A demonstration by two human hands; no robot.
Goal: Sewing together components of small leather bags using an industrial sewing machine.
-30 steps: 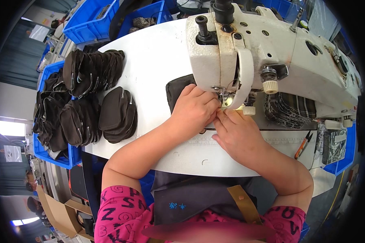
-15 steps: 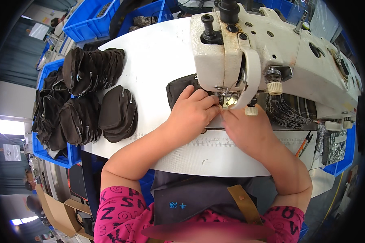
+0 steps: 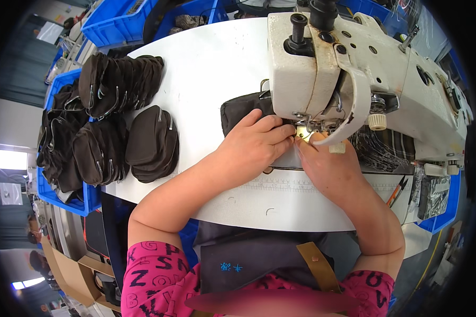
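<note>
A dark brown zippered pouch (image 3: 240, 112) lies on the white table beside the needle area of a white sewing machine (image 3: 296, 68). My left hand (image 3: 263, 141) rests over its near edge, fingers bent and closed on it, with the fingertips by the brass-coloured plate (image 3: 303, 132) under the machine head. Close against those fingertips, my right hand (image 3: 330, 164) has its thumb and fingers pinched together. The machine partly covers the right fingers, and what they hold is too small to make out. A metal zipper pull (image 3: 265, 95) shows at the pouch's far edge.
Stacks of similar brown pouches (image 3: 150, 138) stand at the left, some in a blue crate (image 3: 92, 198). Orange-and-black thread snips (image 3: 396, 191) lie right of my right forearm. Loose threads (image 3: 378, 145) hang beside the machine. A printed ruler (image 3: 280, 186) runs along the table's near side.
The view has shifted, so the machine sits farther right in the picture. More of the pouch and its zipper pull shows. Both hands stay close together at the needle area.
</note>
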